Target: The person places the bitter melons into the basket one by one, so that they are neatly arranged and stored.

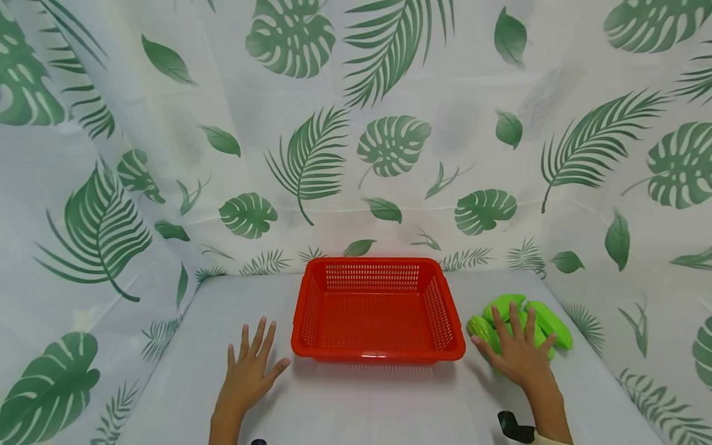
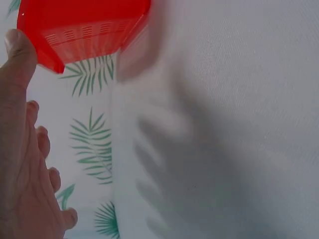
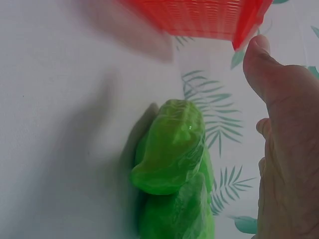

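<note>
A red plastic basket [image 1: 378, 357] with slotted walls stands in the middle of the white surface, and its inside shows bare red plastic. To its right lies a small heap of bright green, bumpy vegetables [image 1: 547, 324], partly hidden behind my right hand [image 1: 520, 358]. That hand hovers with fingers spread and holds nothing. In the right wrist view, the green vegetables [image 3: 172, 149] lie piled against each other; their exact kind is unclear. Left of the basket, my left hand [image 1: 245, 377] is held over the surface, fingers spread, with its shadow below it in the left wrist view.
White cloth [image 1: 367, 408] covers the table. Behind and at both sides rise white sheets [image 1: 423, 228] printed with green leaves. A black strap-like piece [image 1: 514, 426] shows by the right wrist.
</note>
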Available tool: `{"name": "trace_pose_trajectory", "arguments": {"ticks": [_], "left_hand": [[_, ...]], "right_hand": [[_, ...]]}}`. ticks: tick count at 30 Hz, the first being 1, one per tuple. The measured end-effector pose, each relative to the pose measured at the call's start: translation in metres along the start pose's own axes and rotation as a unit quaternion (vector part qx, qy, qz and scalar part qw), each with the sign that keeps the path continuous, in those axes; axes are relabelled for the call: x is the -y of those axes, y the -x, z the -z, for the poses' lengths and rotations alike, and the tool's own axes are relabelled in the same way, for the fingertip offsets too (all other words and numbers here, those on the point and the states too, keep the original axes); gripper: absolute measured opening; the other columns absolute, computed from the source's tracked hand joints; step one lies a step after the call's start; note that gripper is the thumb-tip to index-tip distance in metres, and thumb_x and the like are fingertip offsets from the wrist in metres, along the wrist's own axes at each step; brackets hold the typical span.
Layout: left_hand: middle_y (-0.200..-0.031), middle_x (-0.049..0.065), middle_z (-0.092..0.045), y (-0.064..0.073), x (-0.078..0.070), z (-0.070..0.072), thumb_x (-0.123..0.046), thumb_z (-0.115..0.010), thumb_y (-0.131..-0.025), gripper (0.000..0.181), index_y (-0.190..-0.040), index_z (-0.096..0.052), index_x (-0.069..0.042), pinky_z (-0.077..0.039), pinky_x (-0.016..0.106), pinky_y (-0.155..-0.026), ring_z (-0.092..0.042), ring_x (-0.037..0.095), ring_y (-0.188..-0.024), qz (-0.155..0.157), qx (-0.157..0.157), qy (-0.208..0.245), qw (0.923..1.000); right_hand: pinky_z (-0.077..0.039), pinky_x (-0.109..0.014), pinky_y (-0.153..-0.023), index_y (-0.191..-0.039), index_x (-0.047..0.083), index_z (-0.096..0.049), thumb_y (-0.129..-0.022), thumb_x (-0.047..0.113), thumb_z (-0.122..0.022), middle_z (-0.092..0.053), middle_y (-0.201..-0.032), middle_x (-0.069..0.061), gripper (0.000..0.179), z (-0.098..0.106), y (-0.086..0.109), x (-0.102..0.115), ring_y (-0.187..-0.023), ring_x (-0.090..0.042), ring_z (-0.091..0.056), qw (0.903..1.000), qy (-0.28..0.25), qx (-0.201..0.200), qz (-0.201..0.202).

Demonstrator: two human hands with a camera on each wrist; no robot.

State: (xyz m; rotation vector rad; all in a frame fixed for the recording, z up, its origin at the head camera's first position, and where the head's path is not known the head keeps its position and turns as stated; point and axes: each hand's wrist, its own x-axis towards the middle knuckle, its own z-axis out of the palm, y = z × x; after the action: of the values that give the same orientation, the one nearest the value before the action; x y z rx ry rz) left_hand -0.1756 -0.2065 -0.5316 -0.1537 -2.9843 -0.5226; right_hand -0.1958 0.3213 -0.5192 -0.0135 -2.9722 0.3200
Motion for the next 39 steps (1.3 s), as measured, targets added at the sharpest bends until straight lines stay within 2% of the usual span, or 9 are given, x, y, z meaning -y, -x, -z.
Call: {"name": "trace_pose_trajectory", "arguments": {"ticks": [5, 9, 13, 21, 27, 33, 36, 37, 39], "left_hand": [[-0.166, 0.007, -0.008, -0.002, -0.005, -0.002, -0.056, -0.055, -0.092, 0.086, -0.158, -0.015, -0.019, -0.015, 0.078, -0.108, -0.009, 0.049, -0.148, -0.029, -0.023, 0.043, 0.9984], [-0.166, 0.008, -0.002, -0.008, -0.015, -0.002, -0.053, -0.061, -0.089, 0.095, -0.159, -0.005, -0.020, -0.026, 0.072, -0.108, -0.013, 0.045, -0.148, -0.036, -0.016, 0.133, 0.9903], [-0.166, 0.005, 0.002, -0.015, -0.026, -0.005, -0.053, -0.067, -0.084, 0.103, -0.158, -0.002, -0.023, -0.034, 0.065, -0.106, -0.016, 0.038, -0.150, -0.023, 0.001, 0.191, 0.9812], [-0.165, -0.010, -0.003, -0.025, -0.042, -0.016, -0.059, -0.072, -0.077, 0.106, -0.158, -0.014, -0.021, -0.036, 0.062, -0.108, -0.022, 0.030, -0.150, -0.015, -0.003, 0.234, 0.9721], [-0.165, -0.004, -0.013, -0.028, -0.047, -0.021, -0.063, -0.072, -0.074, 0.110, -0.157, -0.017, -0.016, -0.035, 0.058, -0.111, -0.021, 0.027, -0.151, -0.023, -0.009, 0.252, 0.9674], [-0.165, -0.004, -0.014, -0.030, -0.047, -0.027, -0.056, -0.075, -0.075, 0.108, -0.157, -0.017, -0.017, -0.036, 0.056, -0.110, -0.022, 0.026, -0.151, -0.022, -0.023, 0.260, 0.9650], [-0.165, -0.004, -0.014, -0.031, -0.047, -0.027, -0.054, -0.076, -0.075, 0.108, -0.158, -0.015, -0.020, -0.037, 0.057, -0.109, -0.022, 0.027, -0.150, -0.021, -0.027, 0.262, 0.9645], [-0.165, -0.005, -0.014, -0.031, -0.047, -0.028, -0.054, -0.076, -0.075, 0.108, -0.158, -0.015, -0.021, -0.038, 0.057, -0.108, -0.022, 0.027, -0.150, -0.020, -0.028, 0.262, 0.9644], [-0.165, -0.006, -0.013, -0.030, -0.048, -0.029, -0.054, -0.076, -0.075, 0.108, -0.158, -0.014, -0.022, -0.038, 0.057, -0.108, -0.023, 0.027, -0.150, -0.018, -0.030, 0.263, 0.9640]], "right_hand": [[0.007, -0.089, -0.093, -0.156, 0.011, -0.015, -0.090, 0.071, -0.041, 0.001, -0.161, -0.027, 0.093, 0.002, -0.002, -0.001, -0.144, -0.053, 0.019, 1.0000, 0.002, 0.001, 0.004], [0.001, -0.089, -0.095, -0.155, 0.009, -0.020, -0.092, 0.067, -0.041, -0.002, -0.160, -0.029, 0.088, 0.005, -0.005, -0.002, -0.144, -0.055, 0.014, 0.9998, 0.000, -0.013, 0.015], [-0.010, -0.087, -0.098, -0.150, 0.004, -0.031, -0.096, 0.057, -0.046, -0.012, -0.157, -0.033, 0.077, 0.006, -0.006, -0.003, -0.144, -0.057, -0.001, 0.9982, -0.015, -0.054, 0.022], [-0.039, -0.072, -0.094, -0.134, -0.002, -0.051, -0.093, 0.030, -0.065, -0.039, -0.144, -0.032, 0.053, 0.006, -0.003, -0.005, -0.128, -0.055, -0.040, 0.9823, -0.071, -0.172, 0.017], [-0.044, -0.067, -0.087, -0.122, -0.003, -0.061, -0.091, 0.016, -0.067, -0.052, -0.132, -0.027, 0.036, 0.001, 0.005, -0.009, -0.121, -0.048, -0.048, 0.9578, -0.125, -0.258, -0.023], [-0.043, -0.062, -0.084, -0.116, -0.006, -0.063, -0.093, 0.010, -0.061, -0.056, -0.120, -0.031, 0.028, -0.001, 0.011, -0.025, -0.111, -0.048, -0.051, 0.9232, -0.173, -0.327, -0.105], [-0.047, -0.032, -0.078, -0.115, -0.007, -0.064, -0.094, 0.010, -0.058, -0.057, -0.115, -0.030, 0.027, -0.001, 0.012, -0.038, -0.104, -0.041, -0.053, 0.8995, -0.203, -0.352, -0.160], [-0.043, -0.021, -0.074, -0.116, -0.007, -0.064, -0.095, 0.010, -0.056, -0.057, -0.115, -0.029, 0.028, -0.001, 0.012, -0.044, -0.103, -0.038, -0.053, 0.8916, -0.216, -0.357, -0.177], [-0.033, -0.011, -0.075, -0.118, -0.007, -0.063, -0.094, 0.010, -0.056, -0.059, -0.114, -0.027, 0.030, -0.002, 0.014, -0.055, -0.100, -0.025, -0.052, 0.8762, -0.240, -0.360, -0.213]]}}
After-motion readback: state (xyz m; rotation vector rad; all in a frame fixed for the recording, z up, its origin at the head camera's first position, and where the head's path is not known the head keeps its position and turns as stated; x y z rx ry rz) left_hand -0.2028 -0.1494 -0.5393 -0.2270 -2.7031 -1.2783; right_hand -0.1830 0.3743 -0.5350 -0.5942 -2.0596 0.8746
